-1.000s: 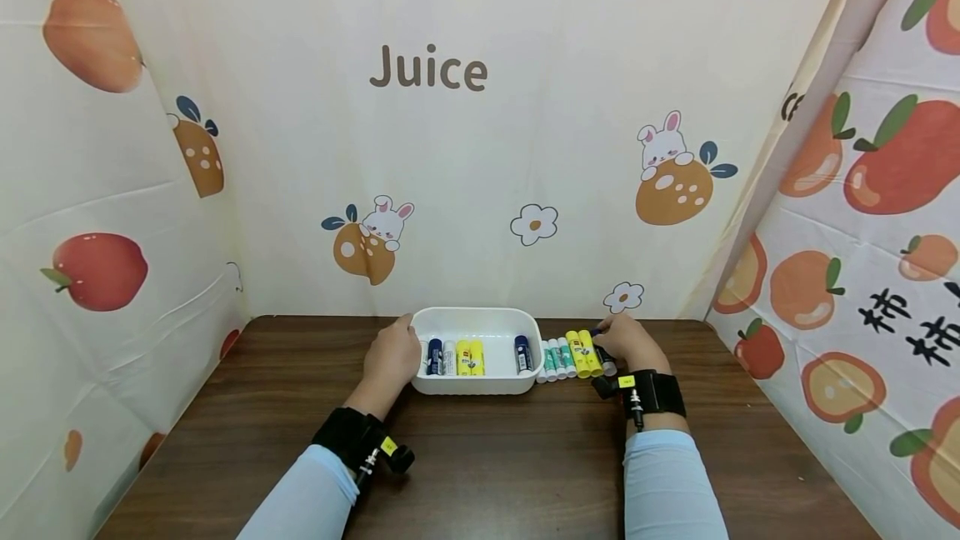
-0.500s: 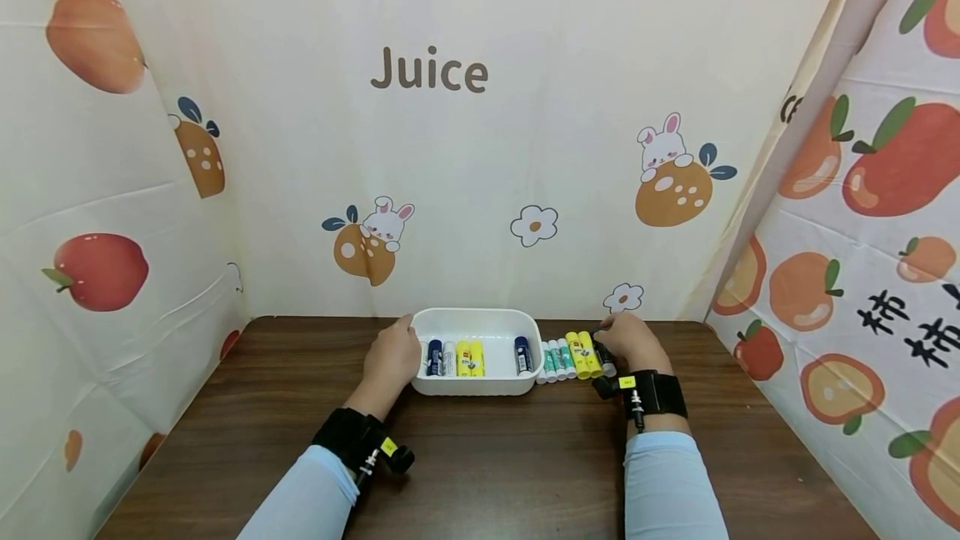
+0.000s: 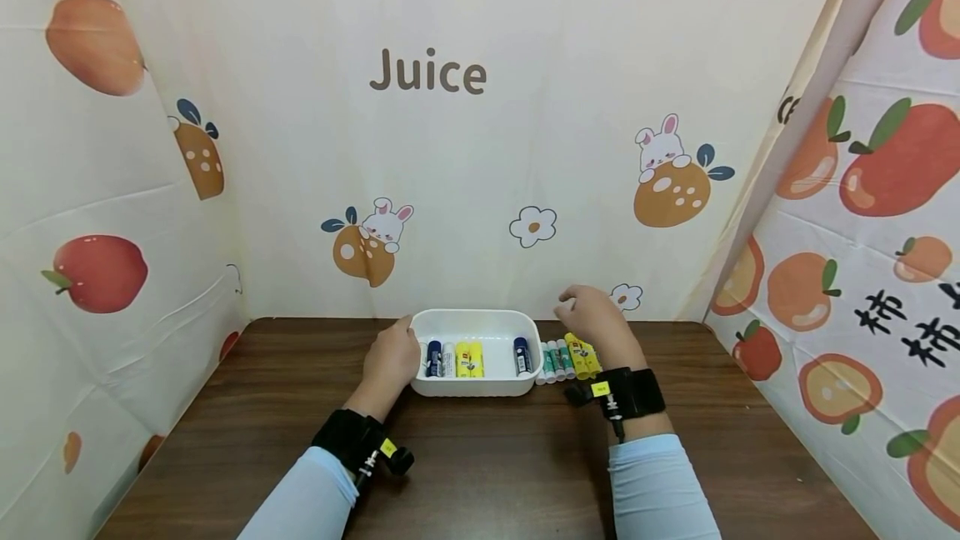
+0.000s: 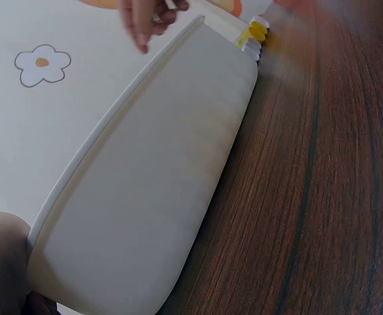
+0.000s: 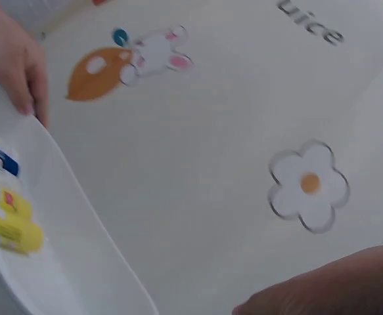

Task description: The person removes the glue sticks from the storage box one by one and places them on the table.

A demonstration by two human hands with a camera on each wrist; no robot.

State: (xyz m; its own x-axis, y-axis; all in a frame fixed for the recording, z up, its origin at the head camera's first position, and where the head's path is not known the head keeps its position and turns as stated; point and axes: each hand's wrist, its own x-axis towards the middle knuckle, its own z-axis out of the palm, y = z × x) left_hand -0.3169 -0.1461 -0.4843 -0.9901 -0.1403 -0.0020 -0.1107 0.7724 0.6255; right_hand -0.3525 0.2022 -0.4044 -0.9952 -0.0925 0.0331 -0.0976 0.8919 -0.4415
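A white plastic box (image 3: 476, 387) sits at the back of the table, and my left hand (image 3: 392, 353) grips its left rim. Inside lie glue sticks: a dark blue one (image 3: 434, 358), a white one (image 3: 449, 359) and two yellow ones (image 3: 469, 359) toward the left. Another dark blue glue stick (image 3: 522, 355) lies at the right end. My right hand (image 3: 597, 322) is raised behind the row outside the box, fingers loosely bent. Nothing shows between its fingers (image 4: 141, 26) in the left wrist view. The right wrist view shows only part of that hand (image 5: 329, 289).
Right of the box, a row of green-and-white glue sticks (image 3: 557, 360) and yellow ones (image 3: 582, 356) lies on the brown table (image 3: 480, 457). My right wrist hides the row's right end. A printed cloth (image 3: 465, 157) stands right behind the table, with another cloth (image 3: 825, 315) along the right side.
My right hand has lifted off the dark glue stick at the row's right end and moved up and left. My left hand and the box have stayed put.
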